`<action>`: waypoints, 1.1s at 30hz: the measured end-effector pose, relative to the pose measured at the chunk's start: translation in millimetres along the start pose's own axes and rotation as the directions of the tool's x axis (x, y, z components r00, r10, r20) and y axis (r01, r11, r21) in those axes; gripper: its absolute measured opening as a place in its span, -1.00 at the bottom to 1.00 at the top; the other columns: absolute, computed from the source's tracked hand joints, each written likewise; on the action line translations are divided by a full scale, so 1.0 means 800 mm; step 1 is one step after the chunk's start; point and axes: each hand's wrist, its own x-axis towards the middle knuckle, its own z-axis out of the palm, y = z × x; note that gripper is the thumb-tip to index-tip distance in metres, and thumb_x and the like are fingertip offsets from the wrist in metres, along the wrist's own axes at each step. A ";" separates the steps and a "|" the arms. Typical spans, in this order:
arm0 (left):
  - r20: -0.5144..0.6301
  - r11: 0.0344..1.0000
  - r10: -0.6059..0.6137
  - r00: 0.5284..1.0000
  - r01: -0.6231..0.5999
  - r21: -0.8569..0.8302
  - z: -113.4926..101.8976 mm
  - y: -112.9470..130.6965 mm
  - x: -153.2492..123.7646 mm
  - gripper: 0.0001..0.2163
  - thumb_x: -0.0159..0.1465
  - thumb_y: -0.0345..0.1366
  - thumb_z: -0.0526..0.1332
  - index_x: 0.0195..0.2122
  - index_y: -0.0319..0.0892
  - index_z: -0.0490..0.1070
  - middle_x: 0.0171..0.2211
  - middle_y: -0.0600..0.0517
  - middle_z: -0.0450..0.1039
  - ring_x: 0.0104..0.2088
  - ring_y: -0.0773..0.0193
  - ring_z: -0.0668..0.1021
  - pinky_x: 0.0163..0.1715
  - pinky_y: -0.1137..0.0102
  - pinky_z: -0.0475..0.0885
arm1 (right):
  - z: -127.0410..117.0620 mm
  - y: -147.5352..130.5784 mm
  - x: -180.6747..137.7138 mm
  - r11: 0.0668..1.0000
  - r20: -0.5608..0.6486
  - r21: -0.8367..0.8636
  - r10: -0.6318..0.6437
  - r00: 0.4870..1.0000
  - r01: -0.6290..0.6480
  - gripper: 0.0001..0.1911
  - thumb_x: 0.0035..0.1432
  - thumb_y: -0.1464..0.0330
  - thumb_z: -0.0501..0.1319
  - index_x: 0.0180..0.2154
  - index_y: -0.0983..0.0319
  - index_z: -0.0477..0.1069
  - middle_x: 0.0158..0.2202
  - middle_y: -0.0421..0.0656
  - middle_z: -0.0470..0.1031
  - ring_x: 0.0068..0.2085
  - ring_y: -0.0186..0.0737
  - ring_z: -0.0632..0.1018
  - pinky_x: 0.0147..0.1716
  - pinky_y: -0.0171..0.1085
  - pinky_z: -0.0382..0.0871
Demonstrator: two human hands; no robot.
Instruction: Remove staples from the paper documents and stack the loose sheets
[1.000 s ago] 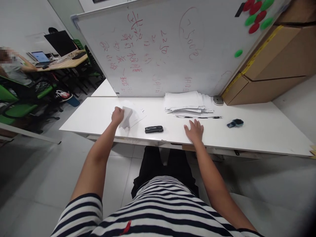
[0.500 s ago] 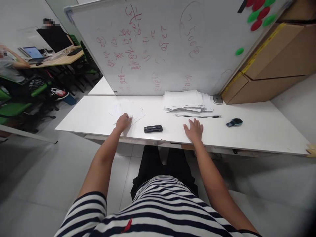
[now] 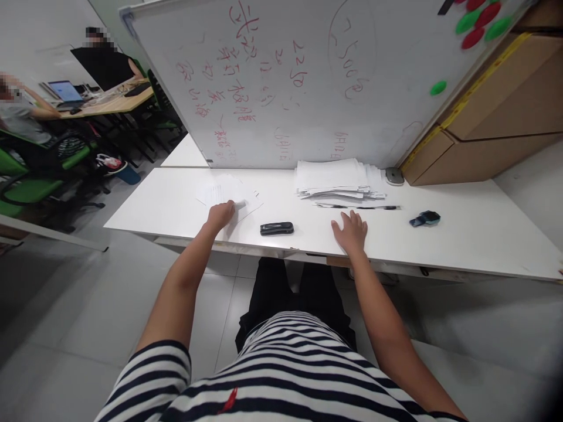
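My left hand (image 3: 220, 214) rests on the near edge of a small spread of white sheets (image 3: 225, 191) on the white table (image 3: 461, 234); its fingers are curled and pinch a sheet's edge. My right hand (image 3: 350, 230) lies flat and open on the table, fingers spread, just in front of a black pen (image 3: 357, 206). A black stapler (image 3: 277, 228) sits between the two hands. A thick stack of white paper (image 3: 336, 177) lies behind the pen, against the whiteboard.
A whiteboard (image 3: 285, 76) with red writing and magnets (image 3: 477, 26) stands along the table's back. Cardboard boxes (image 3: 497, 117) are at the right, a mouse (image 3: 394, 176) and a small blue-black device (image 3: 425, 218) lie nearby. People sit at desks with green chairs (image 3: 26, 187) far left.
My left hand has put down the lifted sheets and pulled back toward the table's near edge, staying on the papers. My right hand has stayed in place.
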 end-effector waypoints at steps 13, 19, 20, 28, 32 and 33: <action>-0.610 0.577 0.251 0.752 -0.622 -0.529 -0.105 0.178 -0.150 -0.70 0.34 -0.07 0.04 -0.05 -0.02 0.45 -0.21 0.00 0.58 -0.17 0.20 0.59 -0.16 0.34 0.45 | -0.049 -0.009 -0.041 0.792 -0.006 0.600 -0.139 0.990 0.115 -0.14 0.24 -0.03 -0.06 0.35 0.14 -0.47 0.38 0.05 -0.11 0.33 -0.13 0.11 0.16 -0.06 0.16; -0.501 0.422 -0.147 0.853 -0.404 -0.812 -0.059 0.226 -0.154 -0.67 0.36 -0.03 -0.02 -0.17 -0.08 0.45 -0.28 -0.02 0.54 -0.28 0.24 0.56 -0.31 0.37 0.43 | -0.101 0.013 -0.099 0.531 0.152 0.846 -0.143 0.978 -0.054 -0.11 0.06 -0.06 0.20 0.30 0.14 -0.02 0.23 0.06 0.28 0.17 0.03 0.38 0.00 -0.05 0.37; -0.449 0.393 -0.177 0.876 -0.356 -0.848 -0.050 0.232 -0.153 -0.66 0.37 -0.03 -0.04 -0.19 -0.08 0.44 -0.31 -0.01 0.52 -0.31 0.25 0.54 -0.34 0.38 0.42 | -0.104 0.017 -0.104 0.484 0.230 0.864 -0.141 0.963 -0.136 -0.20 0.02 -0.05 0.25 0.21 0.17 0.18 0.11 0.04 0.42 0.05 0.03 0.48 -0.06 -0.06 0.41; -0.205 0.242 -0.263 0.943 -0.142 -0.960 -0.025 0.245 -0.142 -0.74 0.31 -0.06 0.09 -0.33 -0.09 0.45 -0.37 0.04 0.50 -0.32 0.26 0.52 -0.33 0.39 0.42 | -0.112 0.026 -0.110 0.418 0.296 0.873 -0.048 0.954 -0.250 -0.59 -0.05 0.02 0.34 -0.33 0.22 0.47 -0.40 -0.18 0.53 -0.39 -0.22 0.49 -0.41 -0.26 0.38; -0.175 0.146 -0.313 0.933 -0.135 -0.980 -0.034 0.237 -0.136 -0.78 0.22 -0.07 0.21 -0.37 -0.11 0.48 -0.38 0.05 0.53 -0.31 0.27 0.55 -0.28 0.38 0.44 | -0.123 0.021 -0.102 0.567 0.192 0.816 -0.087 0.977 -0.110 -0.54 0.00 0.00 0.29 -0.60 0.20 0.25 -0.62 -0.30 0.25 -0.53 -0.36 0.28 -0.54 -0.33 0.17; -0.195 0.120 -0.318 0.928 -0.165 -0.979 -0.037 0.237 -0.135 -0.78 0.20 -0.07 0.23 -0.37 -0.11 0.49 -0.38 0.04 0.54 -0.30 0.27 0.55 -0.26 0.37 0.45 | -0.125 0.019 -0.099 0.592 0.164 0.802 -0.091 0.982 -0.079 -0.54 0.01 0.00 0.28 -0.61 0.20 0.23 -0.63 -0.30 0.22 -0.52 -0.35 0.27 -0.53 -0.33 0.16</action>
